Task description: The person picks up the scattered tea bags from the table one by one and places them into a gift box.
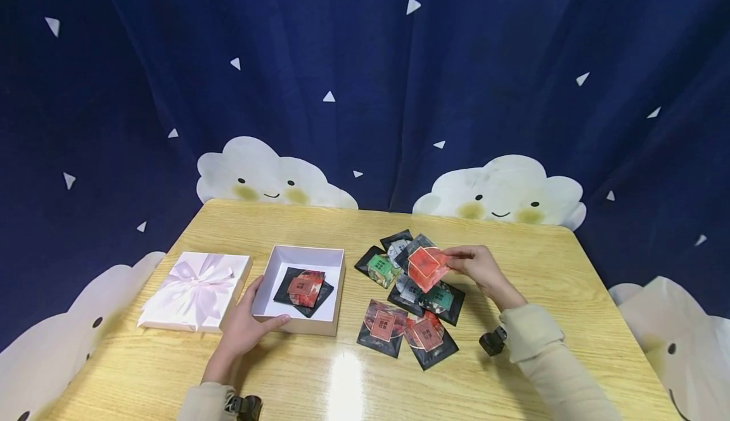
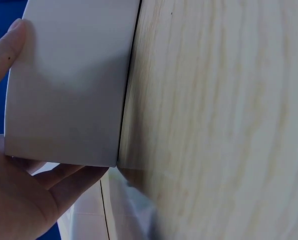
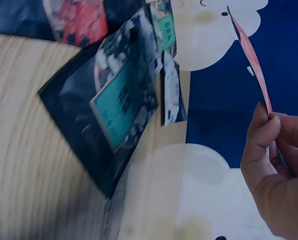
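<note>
My right hand [image 1: 478,267] pinches a black sachet with a red label [image 1: 424,262] by its edge, lifted over a pile of similar sachets. In the right wrist view the sachet [image 3: 253,65] appears edge-on between thumb and fingers. Under it lie black sachets with grey and green labels, among them a teal-labelled sachet [image 3: 116,112]. My left hand [image 1: 246,326] grips the near left corner of an open white box [image 1: 340,281], thumb along the front and fingers on the left side. Inside the box rest red-labelled sachets [image 1: 300,286], one overlapping another.
Left of the box lies a white lid with a pale ribbon bow [image 1: 196,288]. Two red-labelled sachets [image 1: 382,327] sit nearer me, right of the box. The wooden table [image 1: 513,376] ends at a dark blue curtain [image 1: 365,91] with cloud prints.
</note>
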Available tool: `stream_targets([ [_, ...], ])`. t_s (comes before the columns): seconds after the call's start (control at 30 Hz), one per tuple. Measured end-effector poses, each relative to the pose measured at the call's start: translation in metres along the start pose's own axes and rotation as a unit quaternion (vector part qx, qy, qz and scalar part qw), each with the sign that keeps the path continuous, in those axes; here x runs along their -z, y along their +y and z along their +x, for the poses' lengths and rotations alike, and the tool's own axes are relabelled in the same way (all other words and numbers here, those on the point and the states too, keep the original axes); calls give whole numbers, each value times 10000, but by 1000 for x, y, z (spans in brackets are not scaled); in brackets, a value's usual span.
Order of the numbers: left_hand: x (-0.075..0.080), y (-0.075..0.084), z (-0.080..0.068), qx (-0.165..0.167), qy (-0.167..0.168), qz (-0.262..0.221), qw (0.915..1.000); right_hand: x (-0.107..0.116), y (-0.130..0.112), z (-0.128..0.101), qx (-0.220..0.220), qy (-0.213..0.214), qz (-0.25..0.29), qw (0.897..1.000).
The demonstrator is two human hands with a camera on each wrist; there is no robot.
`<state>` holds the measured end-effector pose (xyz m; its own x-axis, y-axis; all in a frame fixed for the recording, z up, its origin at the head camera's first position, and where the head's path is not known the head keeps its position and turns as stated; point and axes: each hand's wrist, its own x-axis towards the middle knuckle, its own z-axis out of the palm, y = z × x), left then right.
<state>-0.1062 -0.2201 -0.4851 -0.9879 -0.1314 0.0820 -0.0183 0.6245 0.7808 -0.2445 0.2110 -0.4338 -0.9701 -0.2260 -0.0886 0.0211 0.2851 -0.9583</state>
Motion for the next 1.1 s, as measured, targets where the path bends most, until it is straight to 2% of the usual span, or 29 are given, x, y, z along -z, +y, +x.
stream_targets([
  [0.6, 0, -1, 0, -33, 23, 94, 9999, -36, -30, 11, 256, -342, 342, 9985],
  [0.9, 0, -1, 0, -36, 32, 101, 9999, -58, -44, 13, 626, -668, 438, 9948],
  [1.1, -1, -2, 1, -23, 13, 22, 10000, -76, -52, 16, 599, -793, 439, 9941],
])
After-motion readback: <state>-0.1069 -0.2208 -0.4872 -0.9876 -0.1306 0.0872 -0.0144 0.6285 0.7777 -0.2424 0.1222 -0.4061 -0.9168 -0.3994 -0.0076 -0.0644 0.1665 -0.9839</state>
